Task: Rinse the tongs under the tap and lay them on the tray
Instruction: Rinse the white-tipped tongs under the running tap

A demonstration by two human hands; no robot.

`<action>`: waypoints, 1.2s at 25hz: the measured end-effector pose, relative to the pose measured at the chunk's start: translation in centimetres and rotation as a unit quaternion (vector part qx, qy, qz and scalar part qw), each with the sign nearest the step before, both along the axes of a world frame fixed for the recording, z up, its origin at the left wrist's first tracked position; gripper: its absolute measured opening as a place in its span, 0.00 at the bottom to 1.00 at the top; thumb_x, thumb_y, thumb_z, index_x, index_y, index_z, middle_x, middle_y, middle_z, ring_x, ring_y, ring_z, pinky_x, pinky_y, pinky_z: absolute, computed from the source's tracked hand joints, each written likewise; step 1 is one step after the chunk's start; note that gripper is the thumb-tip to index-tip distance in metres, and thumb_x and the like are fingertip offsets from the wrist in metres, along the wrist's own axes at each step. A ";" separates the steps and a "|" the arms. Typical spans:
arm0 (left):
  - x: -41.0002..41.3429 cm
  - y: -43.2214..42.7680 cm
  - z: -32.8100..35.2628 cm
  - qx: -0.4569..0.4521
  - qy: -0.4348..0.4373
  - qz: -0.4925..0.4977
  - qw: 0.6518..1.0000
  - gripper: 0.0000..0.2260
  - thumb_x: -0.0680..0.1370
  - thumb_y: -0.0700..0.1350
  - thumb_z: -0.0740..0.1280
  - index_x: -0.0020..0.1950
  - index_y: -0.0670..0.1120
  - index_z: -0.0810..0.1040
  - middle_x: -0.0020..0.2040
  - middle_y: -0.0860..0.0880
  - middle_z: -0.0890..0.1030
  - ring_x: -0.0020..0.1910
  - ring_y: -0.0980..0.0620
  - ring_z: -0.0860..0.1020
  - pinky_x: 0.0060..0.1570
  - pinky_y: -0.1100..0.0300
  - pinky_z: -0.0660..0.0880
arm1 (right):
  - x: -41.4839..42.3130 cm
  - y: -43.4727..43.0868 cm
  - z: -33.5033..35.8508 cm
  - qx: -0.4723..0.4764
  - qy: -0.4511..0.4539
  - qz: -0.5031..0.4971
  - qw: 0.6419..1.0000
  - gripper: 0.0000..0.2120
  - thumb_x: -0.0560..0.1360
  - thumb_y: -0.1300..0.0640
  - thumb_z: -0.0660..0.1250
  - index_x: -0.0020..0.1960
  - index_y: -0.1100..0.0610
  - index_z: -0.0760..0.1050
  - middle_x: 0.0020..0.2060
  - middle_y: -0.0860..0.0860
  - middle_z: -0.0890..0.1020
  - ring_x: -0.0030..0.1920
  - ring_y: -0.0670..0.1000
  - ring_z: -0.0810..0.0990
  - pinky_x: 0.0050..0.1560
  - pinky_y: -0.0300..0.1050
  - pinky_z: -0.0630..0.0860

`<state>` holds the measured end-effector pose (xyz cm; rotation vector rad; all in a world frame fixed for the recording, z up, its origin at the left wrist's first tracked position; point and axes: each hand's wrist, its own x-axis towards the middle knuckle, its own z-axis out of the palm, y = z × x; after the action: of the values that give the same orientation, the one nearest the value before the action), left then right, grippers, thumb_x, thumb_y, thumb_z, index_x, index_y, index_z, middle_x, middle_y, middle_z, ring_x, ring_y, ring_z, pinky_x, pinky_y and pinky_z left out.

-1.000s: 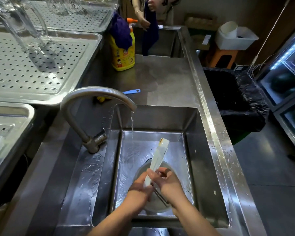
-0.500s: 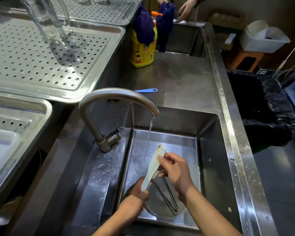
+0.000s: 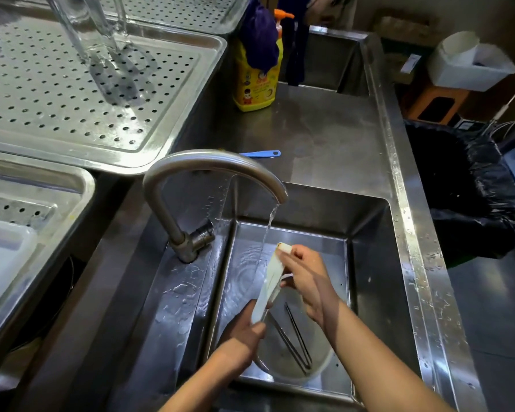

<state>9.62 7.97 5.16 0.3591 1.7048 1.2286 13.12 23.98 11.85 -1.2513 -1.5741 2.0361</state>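
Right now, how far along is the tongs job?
Done: the tap runs. In hand: left hand and right hand hold the white tongs at the stream over the sink. Left: laying them on the perforated tray, not done yet.

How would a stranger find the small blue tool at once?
Start at the curved tap over the near sink. Behind its arch, the blue tool lies flat on the steel counter. Thin and bright blue, unlike the tall yellow bottle further back.

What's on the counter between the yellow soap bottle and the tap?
In the head view, only a blue handle lies there, close behind the tap; otherwise bare counter.
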 end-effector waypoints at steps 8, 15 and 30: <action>0.7 0.9 0.2 -0.018 0.005 0.024 1.000 0.17 0.65 0.44 0.60 0.50 0.56 0.79 0.42 0.48 0.83 0.41 0.51 0.78 0.40 0.58 0.74 | -1.4 1.2 -0.9 0.029 -0.081 -0.004 0.996 0.16 0.78 0.47 0.68 0.38 0.55 0.70 0.33 0.56 0.72 0.34 0.54 0.74 0.30 0.44 0.69; -0.7 1.7 0.8 -0.029 -0.034 0.043 0.998 0.18 0.62 0.46 0.62 0.51 0.53 0.79 0.24 0.57 0.79 0.22 0.61 0.76 0.22 0.69 0.68 | -2.3 2.0 -1.3 -0.011 -0.048 0.012 0.999 0.09 0.79 0.56 0.68 0.43 0.61 0.77 0.33 0.56 0.79 0.32 0.52 0.78 0.29 0.43 0.75; -1.6 2.5 0.6 -0.028 -0.083 0.030 0.996 0.16 0.65 0.47 0.61 0.48 0.64 0.78 0.23 0.53 0.71 0.21 0.51 0.68 0.22 0.65 0.60 | -4.1 2.1 -1.7 0.066 -0.072 0.071 0.993 0.14 0.79 0.50 0.68 0.43 0.60 0.73 0.34 0.57 0.79 0.33 0.58 0.79 0.27 0.46 0.75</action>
<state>7.97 10.51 5.76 0.1679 1.6135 1.2175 9.02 26.11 10.11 -1.2968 -1.8812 1.9228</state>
